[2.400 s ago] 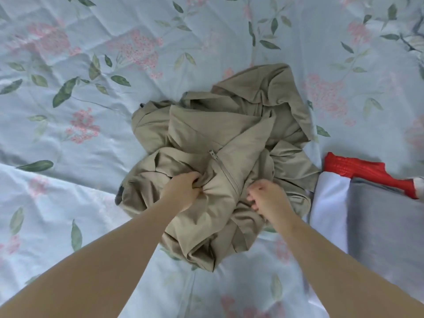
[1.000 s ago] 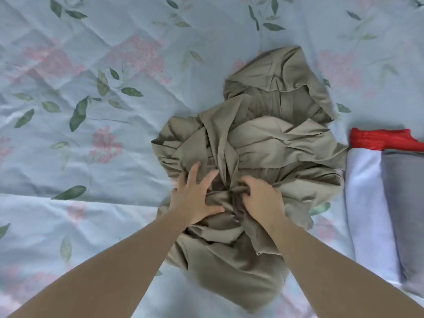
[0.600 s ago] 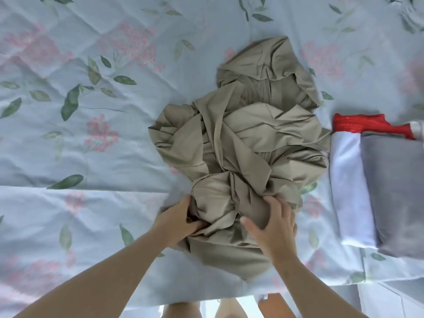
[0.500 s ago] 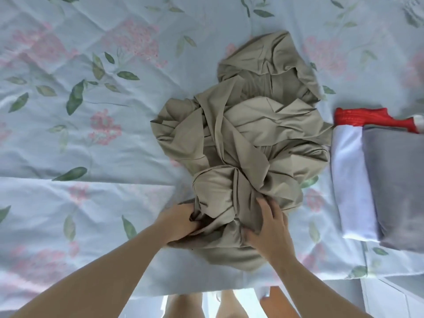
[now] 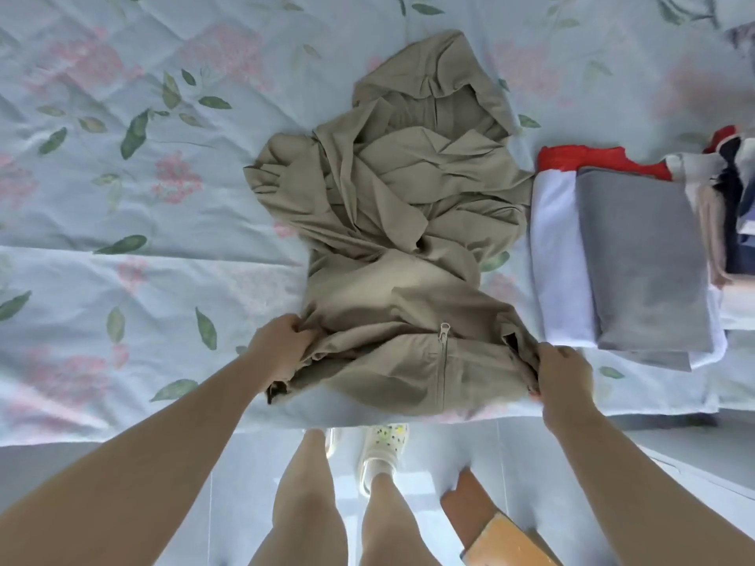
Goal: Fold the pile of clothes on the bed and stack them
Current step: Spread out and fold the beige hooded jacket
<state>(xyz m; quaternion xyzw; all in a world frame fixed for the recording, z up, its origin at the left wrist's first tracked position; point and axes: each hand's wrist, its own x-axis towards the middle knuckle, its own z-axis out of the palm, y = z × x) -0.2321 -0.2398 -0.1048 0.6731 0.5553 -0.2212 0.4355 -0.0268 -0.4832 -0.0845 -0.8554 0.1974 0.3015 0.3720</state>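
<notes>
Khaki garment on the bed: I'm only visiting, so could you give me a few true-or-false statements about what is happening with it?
1. The left hand and the right hand each grip the khaki garment. True.
2. The garment is folded flat. False: it lies crumpled.
3. Its zip shows between the hands. True.
4. The stack lies left of the garment. False: it lies to its right.

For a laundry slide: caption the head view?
Left hand and right hand grip a crumpled khaki garment at the bed edge, beside a folded stack.
</notes>
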